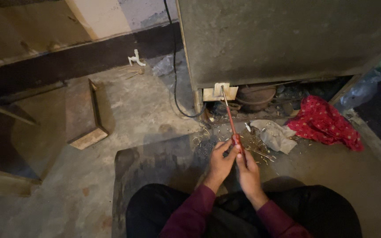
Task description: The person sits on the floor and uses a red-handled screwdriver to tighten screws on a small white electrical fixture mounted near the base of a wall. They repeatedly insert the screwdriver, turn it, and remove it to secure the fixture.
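Now, fingers of left hand [221, 159]: they are curled and pinch the lower part of the red handle from its left side, thumb on top, pressed close together.
Fingers of right hand [248, 169]: they are wrapped around the same handle just below and to the right of the left fingers; both hands touch each other.
Screwdriver [231, 122]: a long one with red shaft cover, it goes up and away from the fingers, a little tilted to the left, and its metal tip reaches the pale bracket [219, 92] at the lower edge of the grey appliance [287, 39].
Contact at the tip: too small to tell if the tip sits in a screw or only lies against the bracket.
Good way, in my judgement: keep the shaft in one line with the point where it works, press forward with the rear hand and guide with the front one, because such a long shaft slips sideways easily.
Risk: the black cable [176, 88] hangs just to the left of the tip, so a slip could hit it.
Right of the fingers: a grey rag [275, 134] with small metal parts [261, 152] near it, and further a red dotted cloth [325, 123].
Beyond the tip: a dark round compressor [255, 96] in the open bottom.
Far left of the fingers: a wooden block [82, 114] on the concrete floor [67, 185].
Under the wrists: a dark mat [155, 163].
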